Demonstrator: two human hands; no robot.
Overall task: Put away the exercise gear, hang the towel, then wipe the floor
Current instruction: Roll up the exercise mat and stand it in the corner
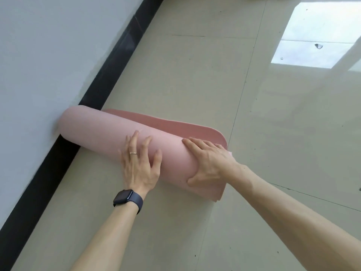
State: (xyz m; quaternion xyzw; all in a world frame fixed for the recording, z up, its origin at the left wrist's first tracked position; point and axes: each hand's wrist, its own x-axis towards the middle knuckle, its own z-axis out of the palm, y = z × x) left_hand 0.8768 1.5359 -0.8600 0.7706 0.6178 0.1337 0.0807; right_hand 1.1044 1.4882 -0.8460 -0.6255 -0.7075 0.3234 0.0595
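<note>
Pale floor tiles (195, 75) meet a grey wall (48, 45). Against it lies the pink exercise mat (93, 130) — nearly rolled — pressed under left hand (139, 165) and right hand (209, 161), fingers (132, 139) flat, nothing gripped. Rolling is judged nearly done; the loose flap (175, 124) must be rolled in next.

No readable text, label, brand or number shows anywhere.

A pink exercise mat (101, 132) is rolled into a thick tube across the frame's centre. A short flap (175, 126) is left unrolled above it.
</note>
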